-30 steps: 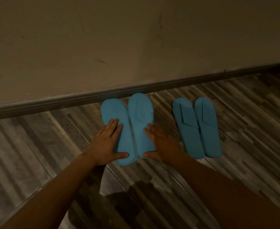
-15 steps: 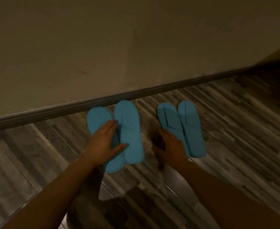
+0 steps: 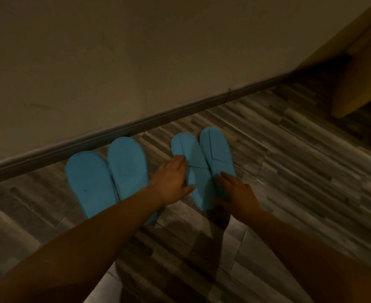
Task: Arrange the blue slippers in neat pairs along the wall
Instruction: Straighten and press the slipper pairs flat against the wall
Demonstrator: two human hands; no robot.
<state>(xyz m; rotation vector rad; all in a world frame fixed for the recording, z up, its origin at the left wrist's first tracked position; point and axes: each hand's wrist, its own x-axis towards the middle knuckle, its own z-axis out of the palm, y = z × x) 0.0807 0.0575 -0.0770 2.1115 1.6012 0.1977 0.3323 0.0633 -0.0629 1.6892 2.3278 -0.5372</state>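
The blue slippers are lying on the floor (image 3: 289,193) beside the skirting: left pair (image 3: 108,178) released, both hands now working the right pair (image 3: 204,165). The left hand (image 3: 171,180) is shifting across, its grip spread flat against that pair's outer edge; the right hand (image 3: 237,193) is pressing, fingers spread, on the heels. Judgement: first pair is settled, second is being squared.
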